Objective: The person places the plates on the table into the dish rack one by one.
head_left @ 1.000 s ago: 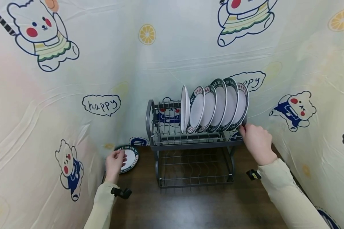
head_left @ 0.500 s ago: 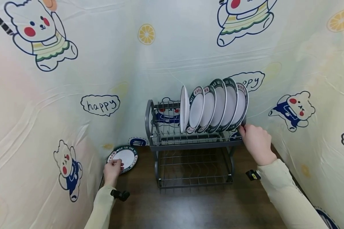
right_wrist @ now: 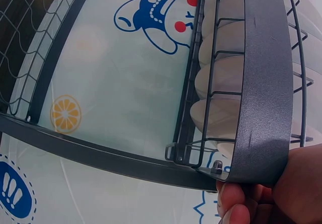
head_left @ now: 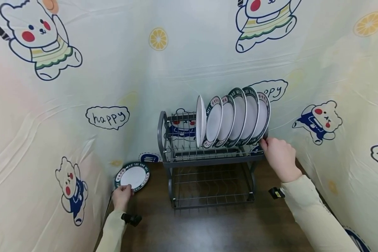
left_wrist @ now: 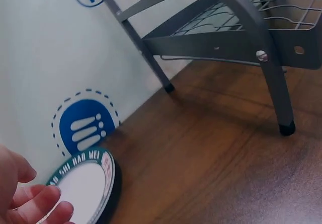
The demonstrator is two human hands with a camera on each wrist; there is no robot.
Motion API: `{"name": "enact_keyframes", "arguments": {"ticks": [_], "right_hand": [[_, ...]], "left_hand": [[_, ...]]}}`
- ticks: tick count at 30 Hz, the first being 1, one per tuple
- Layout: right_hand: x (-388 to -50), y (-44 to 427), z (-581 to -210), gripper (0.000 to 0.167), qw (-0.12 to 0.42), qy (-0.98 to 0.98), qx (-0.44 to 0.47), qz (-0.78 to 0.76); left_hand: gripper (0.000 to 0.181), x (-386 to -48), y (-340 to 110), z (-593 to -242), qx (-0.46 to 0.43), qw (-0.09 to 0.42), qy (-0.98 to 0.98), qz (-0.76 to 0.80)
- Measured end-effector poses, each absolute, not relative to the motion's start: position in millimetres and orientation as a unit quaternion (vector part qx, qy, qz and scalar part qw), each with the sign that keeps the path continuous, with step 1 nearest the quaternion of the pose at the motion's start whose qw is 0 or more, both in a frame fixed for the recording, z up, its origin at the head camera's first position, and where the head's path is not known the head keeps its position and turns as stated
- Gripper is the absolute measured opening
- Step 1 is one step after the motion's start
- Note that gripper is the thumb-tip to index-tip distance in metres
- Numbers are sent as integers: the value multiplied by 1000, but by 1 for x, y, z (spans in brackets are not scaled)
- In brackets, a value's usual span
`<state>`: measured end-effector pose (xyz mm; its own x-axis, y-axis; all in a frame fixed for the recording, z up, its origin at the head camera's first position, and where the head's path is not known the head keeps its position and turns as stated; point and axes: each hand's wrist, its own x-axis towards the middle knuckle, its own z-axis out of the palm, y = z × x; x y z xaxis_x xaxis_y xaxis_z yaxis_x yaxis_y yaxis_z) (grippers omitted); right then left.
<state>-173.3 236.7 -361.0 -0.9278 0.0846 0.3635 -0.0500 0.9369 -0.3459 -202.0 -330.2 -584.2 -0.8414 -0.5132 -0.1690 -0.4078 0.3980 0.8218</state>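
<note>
A white plate (head_left: 134, 175) with a green lettered rim lies on the brown tabletop, left of the two-tier grey dish rack (head_left: 208, 162). Its dark side looks thick in the left wrist view; whether others lie beneath I cannot tell. My left hand (head_left: 122, 198) is at the plate's near edge, its thumb and fingers (left_wrist: 43, 201) apart and loosely bent, with nothing visible between them. At the rack's upper right front corner, my right hand (head_left: 280, 156) grips the frame, thumb and fingers round the end of the grey bar (right_wrist: 264, 88).
Several plates (head_left: 236, 117) stand on edge along the rack's upper tier, filling its middle and right. The lower wire tier (head_left: 212, 189) holds nothing visible. A patterned cloth (head_left: 182, 63) hangs behind and at both sides.
My left hand has drawn back toward me from over the plate to its near edge, uncovering more of it. The right hand has kept its grip on the rack.
</note>
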Motion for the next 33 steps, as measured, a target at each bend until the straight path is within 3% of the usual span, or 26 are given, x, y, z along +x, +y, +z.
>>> {"name": "enact_keyframes", "arguments": {"ticks": [14,33], "right_hand": [[-173,237,-360,49,183,-965,-13,187],[-175,237,-363,47,181,-964,-17,193]], "left_hand": [[31,-211,-343,-614,305,50,-773,-554],[32,-218,-348,-627,352,30,-707,-613]]}}
